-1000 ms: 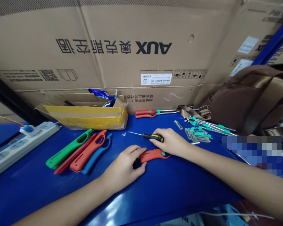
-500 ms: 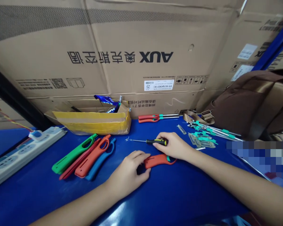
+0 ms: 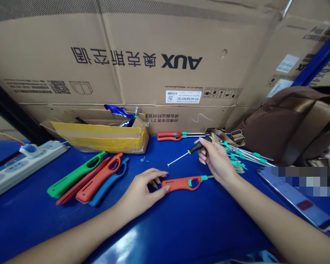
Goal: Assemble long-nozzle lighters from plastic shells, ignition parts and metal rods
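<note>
My right hand (image 3: 217,157) grips a screwdriver (image 3: 196,146) with a black and yellow handle. Its shaft points down to the left, and a tiny screw (image 3: 168,164) appears to cling to the tip. A red-orange long-neck lighter (image 3: 178,184) with a turquoise trigger lies flat below it. My left hand (image 3: 143,189) is closed loosely about the lighter's left end, thumb on its body and index finger by the upper edge. The tip hovers above the lighter, apart from it. Several loose screws (image 3: 143,159) lie on the blue table (image 3: 165,223).
Green (image 3: 74,178), red, orange and blue lighter shells lie at left beside a power strip (image 3: 24,167). Behind stand a taped carton (image 3: 104,137) and two assembled lighters (image 3: 170,136). To the right are metal lighter rods (image 3: 244,153), a brown backpack (image 3: 286,124) and a phone (image 3: 299,201).
My right hand has lifted the screwdriver from the loose screws and moved it right and up, now with a screw at its tip. More of the lighter shows.
</note>
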A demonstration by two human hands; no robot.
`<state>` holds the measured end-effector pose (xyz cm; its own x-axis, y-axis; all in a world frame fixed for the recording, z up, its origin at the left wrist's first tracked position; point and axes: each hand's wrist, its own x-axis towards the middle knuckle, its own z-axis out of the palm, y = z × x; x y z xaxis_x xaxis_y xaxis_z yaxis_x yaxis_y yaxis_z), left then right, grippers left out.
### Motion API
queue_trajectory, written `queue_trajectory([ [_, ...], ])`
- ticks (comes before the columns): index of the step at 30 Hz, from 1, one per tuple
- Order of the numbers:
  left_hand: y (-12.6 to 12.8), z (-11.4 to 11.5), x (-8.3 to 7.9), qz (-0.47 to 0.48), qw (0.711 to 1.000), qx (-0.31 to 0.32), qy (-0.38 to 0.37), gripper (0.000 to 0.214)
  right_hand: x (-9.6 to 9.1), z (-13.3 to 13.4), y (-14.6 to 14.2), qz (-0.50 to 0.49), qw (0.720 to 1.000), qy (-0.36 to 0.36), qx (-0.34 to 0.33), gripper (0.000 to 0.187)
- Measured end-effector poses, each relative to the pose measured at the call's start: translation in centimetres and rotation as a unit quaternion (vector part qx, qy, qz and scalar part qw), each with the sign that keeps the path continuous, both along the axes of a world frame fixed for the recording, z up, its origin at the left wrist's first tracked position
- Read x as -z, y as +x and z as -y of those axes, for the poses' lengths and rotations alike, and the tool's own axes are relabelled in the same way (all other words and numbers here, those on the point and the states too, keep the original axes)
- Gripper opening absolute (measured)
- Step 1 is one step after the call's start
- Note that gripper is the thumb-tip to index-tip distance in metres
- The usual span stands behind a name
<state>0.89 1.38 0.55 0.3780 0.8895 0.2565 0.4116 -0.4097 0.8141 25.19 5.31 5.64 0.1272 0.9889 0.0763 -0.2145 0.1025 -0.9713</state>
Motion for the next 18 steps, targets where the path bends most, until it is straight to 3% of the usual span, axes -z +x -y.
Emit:
queue_trajectory([
  [6, 0.2, -0.4, -0.1, 0.126, 0.985, -0.047, -0.104, 0.037, 1.6, 0.2, -0.6, -0.056, 0.996, -0.045, -0.058, 0.046],
  [18, 0.2, 0.1, -0.6, 0.156, 0.984, -0.011, -0.089, 0.019, 2.0, 0.9, -1.3, -0.030, 0.997, -0.039, -0.058, 0.044],
])
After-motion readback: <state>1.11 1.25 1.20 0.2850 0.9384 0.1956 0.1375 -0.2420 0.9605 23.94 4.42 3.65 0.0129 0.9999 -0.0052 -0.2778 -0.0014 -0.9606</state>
